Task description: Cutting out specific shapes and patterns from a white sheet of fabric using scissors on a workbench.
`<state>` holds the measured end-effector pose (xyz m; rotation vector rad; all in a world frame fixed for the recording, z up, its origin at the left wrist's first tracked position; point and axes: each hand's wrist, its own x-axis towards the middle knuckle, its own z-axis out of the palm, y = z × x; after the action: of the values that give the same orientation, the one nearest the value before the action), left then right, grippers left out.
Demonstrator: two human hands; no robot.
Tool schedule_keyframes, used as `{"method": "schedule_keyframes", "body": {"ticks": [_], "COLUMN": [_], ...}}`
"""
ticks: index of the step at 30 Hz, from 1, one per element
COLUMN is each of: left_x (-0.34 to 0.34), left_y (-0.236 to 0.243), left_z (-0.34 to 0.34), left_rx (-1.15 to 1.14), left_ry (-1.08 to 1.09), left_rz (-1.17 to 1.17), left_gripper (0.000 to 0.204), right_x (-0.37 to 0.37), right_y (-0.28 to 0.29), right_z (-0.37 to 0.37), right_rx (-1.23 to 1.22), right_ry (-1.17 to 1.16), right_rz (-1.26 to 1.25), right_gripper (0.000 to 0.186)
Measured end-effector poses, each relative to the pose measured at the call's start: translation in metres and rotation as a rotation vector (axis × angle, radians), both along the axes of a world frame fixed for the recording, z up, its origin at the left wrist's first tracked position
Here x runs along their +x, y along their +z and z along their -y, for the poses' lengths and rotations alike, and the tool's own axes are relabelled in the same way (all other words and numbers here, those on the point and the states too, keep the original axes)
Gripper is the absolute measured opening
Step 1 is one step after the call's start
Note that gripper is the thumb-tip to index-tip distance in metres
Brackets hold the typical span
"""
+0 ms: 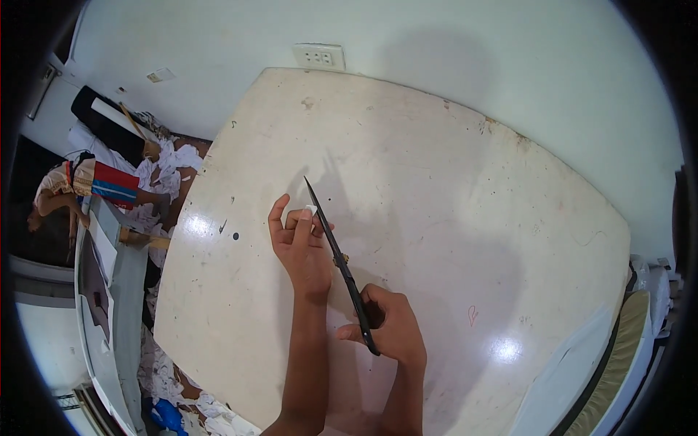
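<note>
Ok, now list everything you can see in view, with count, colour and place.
Scissors: 1, black, in right hand
Small piece: 1, white, in left fingertips
Table: 1, off-white, under the hands
Heart drawing: 1, red, tabletop's right
Wall socket: 1, whitish, beyond table's far edge
Scraps: uncountable, white, floor at left
Blue item: 1, blue, lower left
Other person: 1, multicoloured clothes, far left
Cushion-like item: 1, olive, lower right
Left hand: 1, bare, centre
Right hand: 1, bare, right of left hand
</note>
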<state>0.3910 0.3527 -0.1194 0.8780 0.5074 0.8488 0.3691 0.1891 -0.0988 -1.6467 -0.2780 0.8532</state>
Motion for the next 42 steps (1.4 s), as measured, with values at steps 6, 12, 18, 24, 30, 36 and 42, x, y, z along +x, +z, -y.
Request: {"method": "schedule_keyframes", "body": {"ticks": [6,12,18,24,30,36,42], "left_x": [-0.003,-0.005,-0.007,-0.009,-0.001,-0.016,-0.009], "left_y": [0.002,-0.002,-0.001,-0.002,-0.001,0.002,-0.005], "left_z": [-0.005,-0.008,-0.006,-0.007,-0.006,-0.025,-0.003], "left_rx": [0.003,-0.015,-0.055,-0.048,-0.012,0.165,0.0], "left_ry": [0.006,0.016,0.032,0.021,0.035,0.078,-0.008], "left_rz": [0.021,0.043,0.015,0.002,-0.001,0.003,-0.039], "left_gripper": [0.042,0.043,0.044,0.044,0.045,0.044,0.043], "right_x": [0.0,-0.004,-0.004,-0.003,0.005,-0.004,-0.009], "right_y": [0.008,-0.005,-0.01,0.0,0.003,0.003,-0.011], "right_z": [-0.003,-0.003,0.006,0.005,0.004,-0.013,-0.001], "right_rx": [0.002,0.008,0.104,0.044,-0.003,-0.038,0.133], "right_ry": [-0.022,-0.087,-0.01,0.007,0.019,-0.005,-0.133], "right_rz": [0.029,-0.062,-0.033,-0.065,-0.031,0.086,-0.063], "right_gripper": [0.06,0.056,0.056,0.057,0.057,0.054,0.043]}}
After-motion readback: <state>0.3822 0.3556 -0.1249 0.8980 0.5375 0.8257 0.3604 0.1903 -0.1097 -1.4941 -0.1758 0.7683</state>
